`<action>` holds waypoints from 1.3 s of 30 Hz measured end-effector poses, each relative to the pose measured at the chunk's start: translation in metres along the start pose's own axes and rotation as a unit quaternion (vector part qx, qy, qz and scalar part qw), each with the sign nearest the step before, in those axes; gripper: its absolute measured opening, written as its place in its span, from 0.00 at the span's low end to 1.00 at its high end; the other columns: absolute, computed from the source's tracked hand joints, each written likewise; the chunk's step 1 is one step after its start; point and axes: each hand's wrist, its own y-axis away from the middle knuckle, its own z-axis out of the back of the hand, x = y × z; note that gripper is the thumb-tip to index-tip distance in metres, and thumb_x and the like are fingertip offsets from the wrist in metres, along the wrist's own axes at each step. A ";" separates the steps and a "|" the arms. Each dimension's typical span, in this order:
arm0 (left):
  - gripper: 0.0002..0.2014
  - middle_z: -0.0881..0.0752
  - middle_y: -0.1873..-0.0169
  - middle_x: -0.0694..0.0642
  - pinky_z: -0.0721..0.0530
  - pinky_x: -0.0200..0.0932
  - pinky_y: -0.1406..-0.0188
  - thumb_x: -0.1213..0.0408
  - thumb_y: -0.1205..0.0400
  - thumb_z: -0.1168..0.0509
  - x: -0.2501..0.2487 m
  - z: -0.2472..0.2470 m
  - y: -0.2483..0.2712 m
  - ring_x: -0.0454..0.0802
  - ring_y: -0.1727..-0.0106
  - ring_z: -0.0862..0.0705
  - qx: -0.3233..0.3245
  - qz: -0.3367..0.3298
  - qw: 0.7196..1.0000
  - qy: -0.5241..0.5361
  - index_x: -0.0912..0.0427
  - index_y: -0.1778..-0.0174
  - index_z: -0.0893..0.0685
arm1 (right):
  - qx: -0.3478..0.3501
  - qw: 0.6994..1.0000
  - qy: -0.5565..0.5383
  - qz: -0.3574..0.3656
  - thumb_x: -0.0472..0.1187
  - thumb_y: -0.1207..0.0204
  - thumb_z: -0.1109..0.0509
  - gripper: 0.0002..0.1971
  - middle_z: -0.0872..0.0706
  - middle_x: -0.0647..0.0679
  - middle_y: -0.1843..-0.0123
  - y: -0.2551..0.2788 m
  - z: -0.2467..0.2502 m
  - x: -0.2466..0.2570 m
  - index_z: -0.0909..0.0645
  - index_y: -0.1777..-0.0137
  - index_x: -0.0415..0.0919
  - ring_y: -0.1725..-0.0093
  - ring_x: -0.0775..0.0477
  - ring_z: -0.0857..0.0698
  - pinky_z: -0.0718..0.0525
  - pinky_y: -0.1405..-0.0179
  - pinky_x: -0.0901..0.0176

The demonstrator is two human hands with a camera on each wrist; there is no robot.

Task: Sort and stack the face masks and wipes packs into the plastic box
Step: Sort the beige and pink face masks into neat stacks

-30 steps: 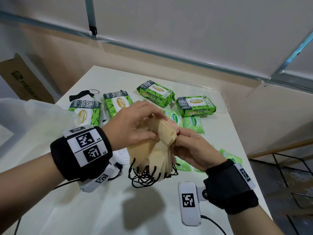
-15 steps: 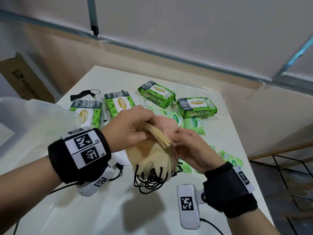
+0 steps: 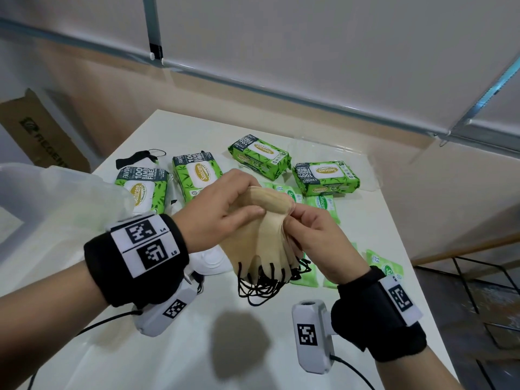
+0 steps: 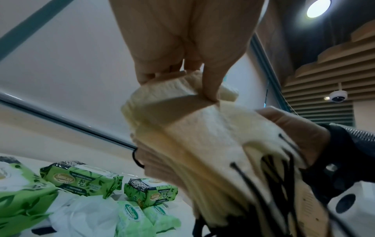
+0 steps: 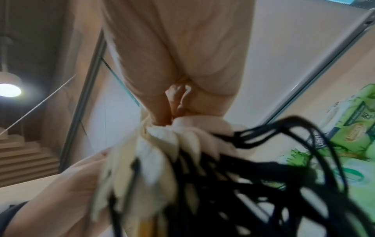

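Head view: our left hand (image 3: 222,209) and right hand (image 3: 315,237) pinch the fanned stack of beige fabric face masks (image 3: 261,237); its tangled black ear loops (image 3: 264,282) could snag, spilling masks.

A bundle of beige face masks (image 3: 261,235) shows a soft, matt, finely textured cloth-like fabric, with thin black cord ear loops (image 3: 264,285) hanging below. The large green wipes packs (image 3: 326,177) are wrapped in glossy printed plastic film, as are the small pale green packs (image 3: 387,267). The white table (image 3: 225,347) is smooth with a slight sheen. A translucent, frosted plastic box (image 3: 56,198) stands at left; brown matt cardboard (image 3: 42,136) leans behind it.
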 end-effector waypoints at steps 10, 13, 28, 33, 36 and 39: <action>0.23 0.19 0.53 0.36 0.26 0.21 0.57 0.39 0.30 0.32 -0.007 0.001 -0.004 0.25 0.53 0.22 0.018 0.102 0.993 0.063 0.44 0.43 0.26 | -0.031 1.000 0.004 0.000 0.33 0.14 0.43 0.13 0.09 0.48 0.57 0.000 -0.002 -0.001 0.16 0.46 0.41 0.58 0.54 0.12 0.15 0.60 0.64; 0.20 0.17 0.59 0.40 0.25 0.22 0.65 0.45 0.31 0.26 -0.007 -0.001 -0.006 0.26 0.62 0.20 0.025 0.137 0.987 0.079 0.46 0.49 0.23 | -0.052 0.998 0.020 0.013 0.32 0.15 0.42 0.13 0.10 0.40 0.50 -0.002 -0.004 -0.004 0.16 0.43 0.37 0.53 0.48 0.13 0.15 0.54 0.55; 0.17 0.12 0.64 0.48 0.20 0.30 0.62 0.48 0.34 0.28 -0.005 0.014 -0.004 0.36 0.62 0.17 0.096 0.104 0.975 0.169 0.53 0.55 0.15 | -0.034 0.999 0.015 -0.004 0.27 0.18 0.40 0.12 0.12 0.53 0.67 0.003 0.004 -0.004 0.15 0.45 0.34 0.69 0.59 0.17 0.21 0.70 0.68; 0.12 0.13 0.60 0.44 0.22 0.28 0.58 0.48 0.31 0.34 -0.018 0.019 -0.010 0.33 0.59 0.18 0.219 0.099 0.967 0.080 0.46 0.54 0.18 | -0.077 0.974 0.203 0.062 0.30 0.20 0.36 0.13 0.09 0.48 0.64 -0.001 0.011 -0.005 0.12 0.48 0.44 0.65 0.48 0.14 0.15 0.63 0.50; 0.08 0.12 0.64 0.41 0.20 0.30 0.60 0.49 0.30 0.30 -0.026 0.024 -0.012 0.35 0.60 0.16 0.274 0.099 0.953 0.085 0.43 0.58 0.18 | -0.101 0.957 0.258 0.089 0.28 0.21 0.35 0.17 0.09 0.53 0.54 -0.003 0.020 -0.008 0.13 0.52 0.52 0.53 0.56 0.13 0.16 0.50 0.54; 0.06 0.16 0.63 0.37 0.25 0.31 0.57 0.57 0.23 0.29 -0.028 0.023 -0.015 0.31 0.59 0.20 0.250 0.082 0.961 0.083 0.43 0.59 0.21 | -0.064 0.975 0.202 0.069 0.24 0.20 0.38 0.15 0.10 0.63 0.63 -0.002 0.018 -0.005 0.13 0.46 0.39 0.61 0.68 0.14 0.21 0.59 0.71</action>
